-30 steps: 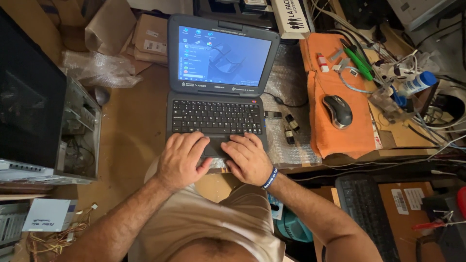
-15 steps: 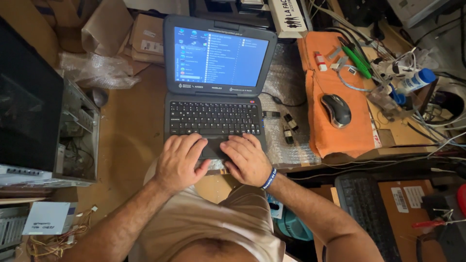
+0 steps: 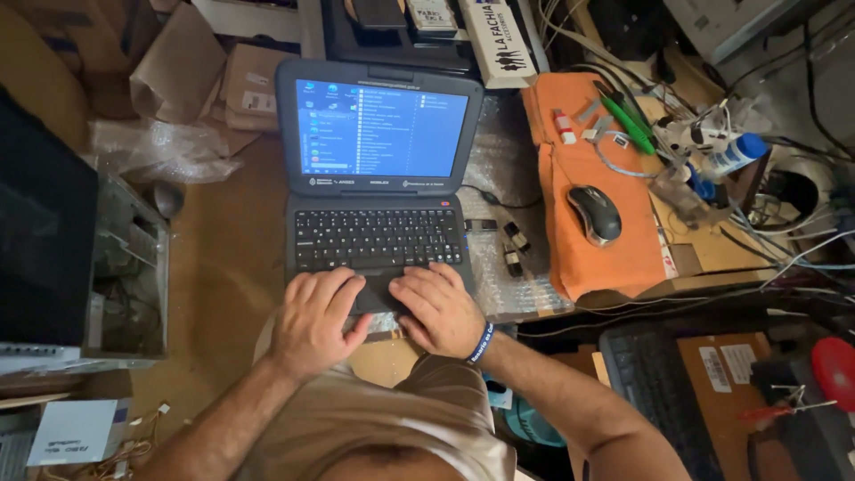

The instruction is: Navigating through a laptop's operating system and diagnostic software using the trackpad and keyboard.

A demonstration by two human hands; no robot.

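The counter (image 3: 223, 267) is brown and very crowded, and the dark grey laptop (image 3: 374, 187) stands in its middle, so I take the laptop as the landmark. It is open, with the blue screen (image 3: 383, 129) tilted toward the person, probably so it can be read from above while the hands work.

To the left of the laptop stands an open computer case (image 3: 125, 267); its dark top fills the left edge and is cut off by the frame. To the right of the laptop lies an orange cloth (image 3: 606, 249) carrying a black and grey mouse (image 3: 595, 214), perhaps as a soft pad for it. Under the right side of the laptop is bubble wrap (image 3: 508, 276), likely to protect it from the hard surface.

The left hand (image 3: 312, 321) lies flat and open over the front edge of the laptop, fingers spread toward the touchpad, holding nothing. The right hand (image 3: 436, 307) rests the same way just beside it, open, with a blue wristband (image 3: 481, 343) on the wrist.

The hands hide the touchpad almost fully, so I cannot tell which finger presses. The small items just right of the laptop are too small to name.
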